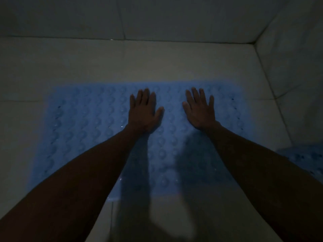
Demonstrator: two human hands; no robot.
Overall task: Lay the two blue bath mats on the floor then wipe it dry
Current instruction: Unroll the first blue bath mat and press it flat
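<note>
A light blue bath mat (83,123) with rows of round bumps lies flat on the pale tiled floor (122,63) in dim light. My left hand (144,110) rests palm down on the mat's far middle, fingers spread. My right hand (199,109) lies flat beside it on the same mat, fingers apart, holding nothing. Both forearms reach in from the bottom corners and hide part of the mat's near side. A second blue mat (304,159) shows at the right edge, partly cut off by the frame and my right arm.
Pale tiled walls close the space at the back (157,16) and on the right (293,67), meeting in a corner at the upper right. Bare floor tiles run beyond the mat's far edge and to its left. Shadows of my arms fall on the near floor.
</note>
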